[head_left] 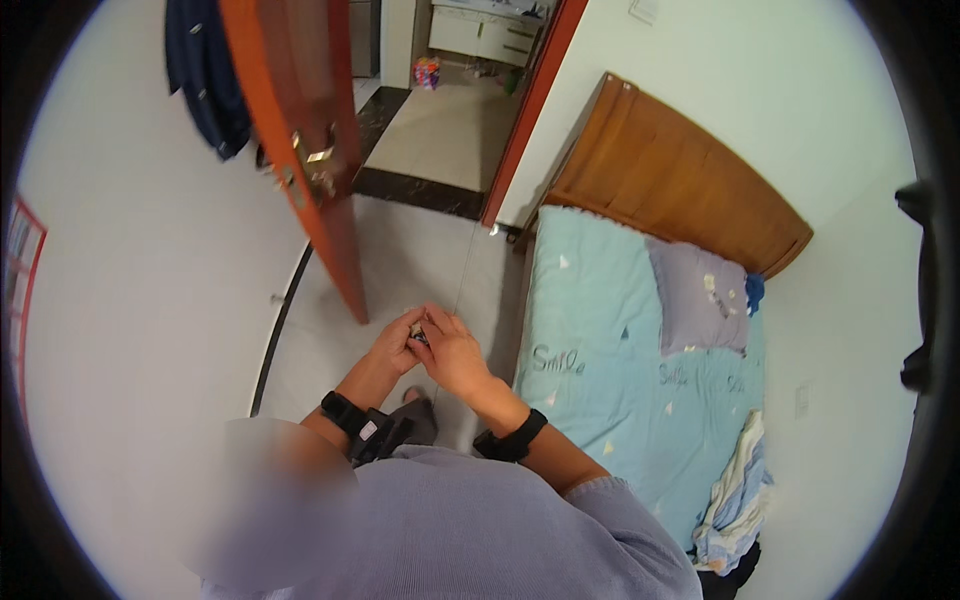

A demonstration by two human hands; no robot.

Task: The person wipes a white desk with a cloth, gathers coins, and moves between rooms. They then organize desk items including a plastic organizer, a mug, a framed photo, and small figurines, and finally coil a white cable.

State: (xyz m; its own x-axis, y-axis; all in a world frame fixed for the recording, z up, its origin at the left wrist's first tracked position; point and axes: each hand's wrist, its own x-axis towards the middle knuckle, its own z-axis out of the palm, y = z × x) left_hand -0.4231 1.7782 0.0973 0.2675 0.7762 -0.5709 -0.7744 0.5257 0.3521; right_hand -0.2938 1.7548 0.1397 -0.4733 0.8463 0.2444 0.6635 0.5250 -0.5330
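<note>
Small dark object (419,336), orientation indiscernible.

I see a bed (600,350) in light blue, grey pillow (700,298) on it — orange door (310,130) ajar.

Both hands (428,345) on small dark object (419,335), by bed (600,340).

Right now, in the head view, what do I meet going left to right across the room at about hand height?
White wall → orange door → left hand → small dark object held between both hands → right hand → light blue bedspread → grey pillow.
</note>
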